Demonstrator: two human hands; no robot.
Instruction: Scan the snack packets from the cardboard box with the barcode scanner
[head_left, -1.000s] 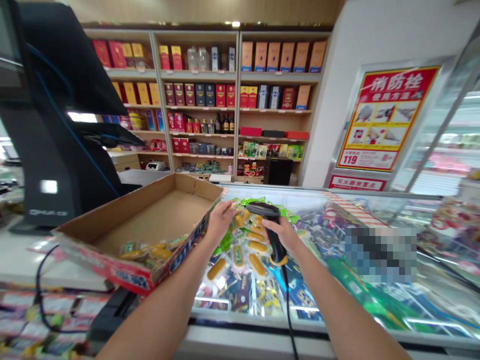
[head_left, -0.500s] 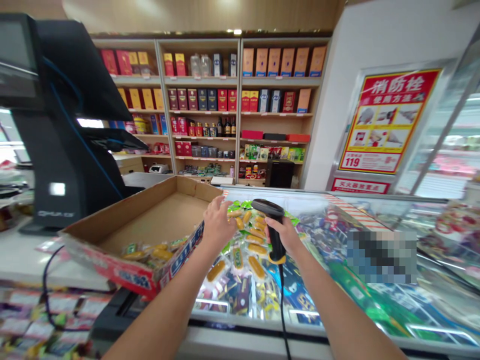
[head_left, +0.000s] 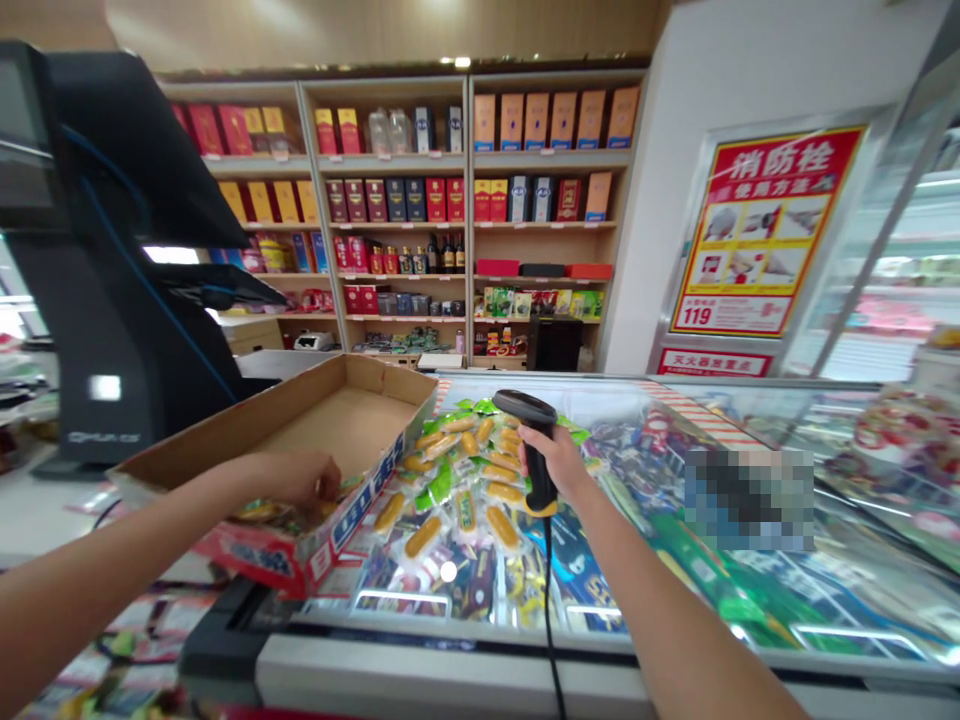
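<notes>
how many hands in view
2: the left hand reaches into the open brown cardboard tray at its wrapped yellow snacks; the right hand grips a black corded barcode scanner. No others show.

Bare, slender left forearm (head_left: 112, 540) and right forearm (head_left: 660, 610), smooth and unsleeved, taper to equally bare left hand (head_left: 296, 478) and right hand (head_left: 553, 462).

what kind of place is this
It looks like a small convenience store or grocery, seen from the checkout. A right hand holds a corded barcode scanner, a black checkout terminal stands to the left, and wooden shelves of boxed goods and bottles line the back wall.
</notes>
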